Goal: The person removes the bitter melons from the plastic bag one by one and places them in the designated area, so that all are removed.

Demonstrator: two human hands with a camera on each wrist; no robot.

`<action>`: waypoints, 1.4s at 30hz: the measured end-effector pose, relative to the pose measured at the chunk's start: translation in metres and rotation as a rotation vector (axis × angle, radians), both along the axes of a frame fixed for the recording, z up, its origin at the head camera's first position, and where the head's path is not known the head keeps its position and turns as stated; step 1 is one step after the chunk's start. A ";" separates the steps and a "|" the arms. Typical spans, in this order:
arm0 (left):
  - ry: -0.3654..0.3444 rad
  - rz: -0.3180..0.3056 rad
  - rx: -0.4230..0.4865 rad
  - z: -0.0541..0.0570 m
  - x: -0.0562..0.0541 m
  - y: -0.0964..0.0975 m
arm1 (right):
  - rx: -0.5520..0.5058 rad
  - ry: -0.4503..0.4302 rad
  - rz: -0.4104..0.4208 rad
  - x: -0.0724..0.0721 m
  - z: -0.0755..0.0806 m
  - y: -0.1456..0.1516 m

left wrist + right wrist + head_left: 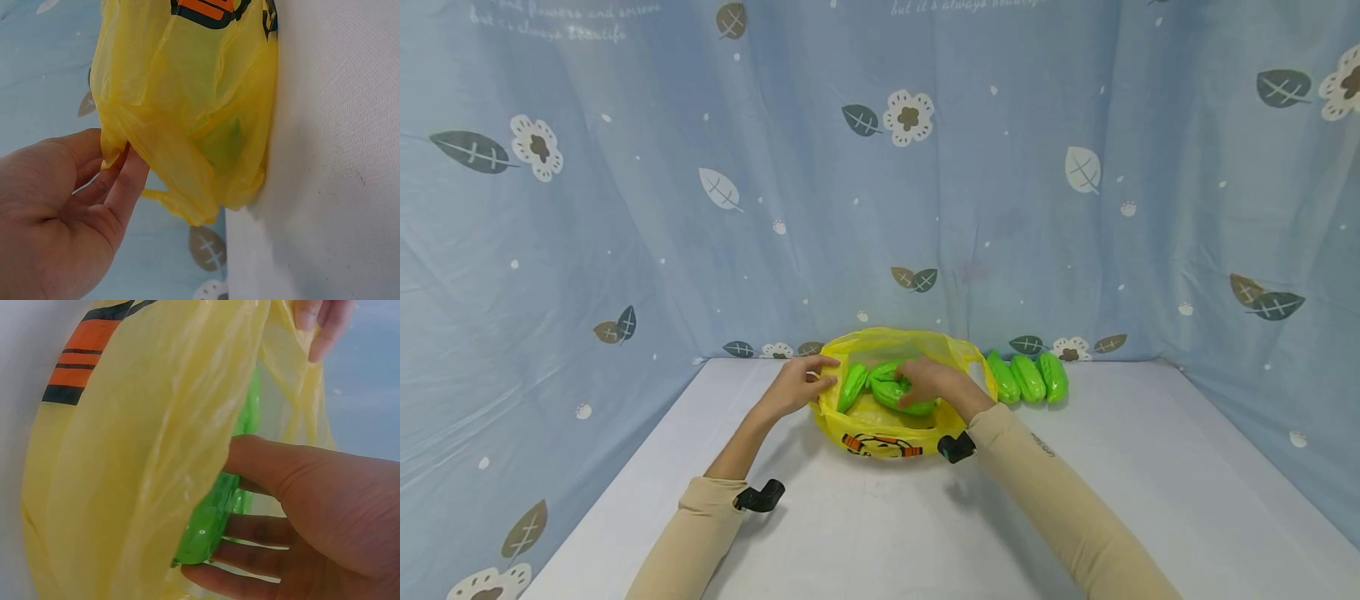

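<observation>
A yellow plastic bag with an orange and black print stands with its mouth open. My left hand pinches the bag's left rim between thumb and fingers, as the left wrist view also shows. Inside the bag lie several glossy green cucumber-shaped pieces, among them one at the left. Reaching into the mouth from the right, my right hand holds a green cucumber-shaped piece, thumb on one side and fingers on the other. The bag's wall hides part of this piece in the right wrist view.
Right of the bag, three more green cucumber-shaped pieces lie side by side on the white table. A blue curtain printed with leaves and flowers hangs behind the table and along its sides.
</observation>
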State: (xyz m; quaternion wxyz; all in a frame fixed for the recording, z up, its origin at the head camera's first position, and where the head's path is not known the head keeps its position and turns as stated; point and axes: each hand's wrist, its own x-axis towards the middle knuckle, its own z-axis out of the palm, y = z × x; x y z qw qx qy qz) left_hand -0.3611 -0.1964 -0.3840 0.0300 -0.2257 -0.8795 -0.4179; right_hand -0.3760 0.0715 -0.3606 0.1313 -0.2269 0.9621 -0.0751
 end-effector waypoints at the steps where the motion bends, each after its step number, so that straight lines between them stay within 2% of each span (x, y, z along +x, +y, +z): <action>1: -0.001 -0.001 0.001 0.000 0.000 0.000 | -0.004 -0.002 0.002 0.001 0.000 0.000; 13: -0.004 0.002 -0.001 0.000 0.000 0.000 | -0.033 0.008 0.022 0.011 0.008 0.006; 24: 0.001 -0.009 -0.001 0.001 -0.001 0.000 | -0.112 0.022 0.053 0.020 0.019 0.013; 42: -0.015 -0.001 -0.001 0.002 -0.003 -0.001 | -0.236 0.058 0.051 0.036 0.032 0.030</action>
